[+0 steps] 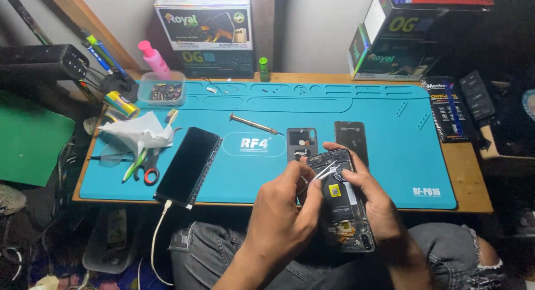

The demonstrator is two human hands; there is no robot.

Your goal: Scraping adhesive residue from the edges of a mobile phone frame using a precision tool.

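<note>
My right hand [372, 201] grips an opened black phone [341, 203], back cover off, its insides and a yellow sticker showing, held over my lap at the desk's front edge. My left hand [284, 209] pinches metal tweezers [323, 172] whose tips rest on the upper part of the phone's insides. On the blue work mat [390, 150] just beyond lie a small dark phone frame part [301, 143] and a black back cover [351, 138].
A black phone with a white cable [188, 164] lies on the mat's left. A screwdriver [253, 124], scissors [148, 170], crumpled tissue [139, 131], a clear parts tray [161, 89], a pink bottle [154, 59] and cardboard boxes [205, 25] stand around.
</note>
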